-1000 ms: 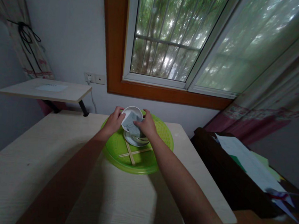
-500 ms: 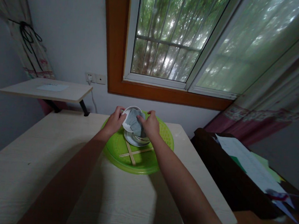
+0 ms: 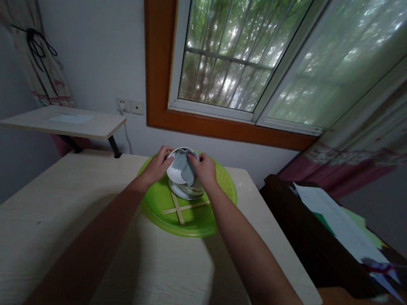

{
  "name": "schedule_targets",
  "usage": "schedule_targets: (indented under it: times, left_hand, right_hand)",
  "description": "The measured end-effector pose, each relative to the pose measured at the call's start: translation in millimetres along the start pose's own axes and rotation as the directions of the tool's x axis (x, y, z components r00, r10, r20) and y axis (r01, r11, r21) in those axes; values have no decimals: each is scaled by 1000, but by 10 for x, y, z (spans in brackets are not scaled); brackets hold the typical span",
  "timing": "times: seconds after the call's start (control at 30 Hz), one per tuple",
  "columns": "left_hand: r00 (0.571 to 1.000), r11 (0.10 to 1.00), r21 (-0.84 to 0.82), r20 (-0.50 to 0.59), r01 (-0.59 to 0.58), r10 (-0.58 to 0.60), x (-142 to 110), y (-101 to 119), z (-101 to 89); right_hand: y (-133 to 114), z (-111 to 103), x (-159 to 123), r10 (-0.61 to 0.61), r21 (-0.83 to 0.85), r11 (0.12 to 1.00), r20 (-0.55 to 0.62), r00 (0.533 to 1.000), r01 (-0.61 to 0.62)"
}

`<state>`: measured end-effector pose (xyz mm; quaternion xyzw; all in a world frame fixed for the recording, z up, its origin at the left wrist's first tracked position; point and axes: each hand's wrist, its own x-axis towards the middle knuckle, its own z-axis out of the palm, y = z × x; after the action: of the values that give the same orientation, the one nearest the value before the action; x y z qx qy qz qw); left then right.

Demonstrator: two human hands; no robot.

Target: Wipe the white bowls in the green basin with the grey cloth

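My left hand (image 3: 158, 164) grips the rim of a white bowl (image 3: 176, 174), which is tilted toward me above a green basin (image 3: 155, 214). In my right hand (image 3: 205, 169) is a grey cloth (image 3: 185, 163), pressed against the inside of the bowl; both hands are closed. Below the bowl, a white plate (image 3: 178, 191) and at least one more bowl (image 3: 195, 189) sit in the basin, partly hidden by the held bowl and my right hand. Pale chopsticks (image 3: 177, 208) lie crossed in front of the plate.
The basin stands on a light wooden table (image 3: 164, 272). A small raised shelf (image 3: 99, 126) on black legs is at the back left, with a paper (image 3: 71, 118) on it. On the right, papers (image 3: 333, 221) lie on a dark brown piece of furniture (image 3: 299, 241).
My right hand has shifted the cloth slightly within the bowl, baring more of its lower inside. The bowl's tilt has changed a little. The basin, plate and chopsticks look unmoved.
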<state>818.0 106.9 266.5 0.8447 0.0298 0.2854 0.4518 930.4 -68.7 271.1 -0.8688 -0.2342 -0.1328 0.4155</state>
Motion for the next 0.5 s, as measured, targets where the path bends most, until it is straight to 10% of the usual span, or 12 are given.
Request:
schedule_targets:
  times: [0.5]
  left_hand:
    - [998,998,12,-22,-57,58,5,12,-19]
  right_hand:
    - [32,16,20,31,-31,999,262,965,-24]
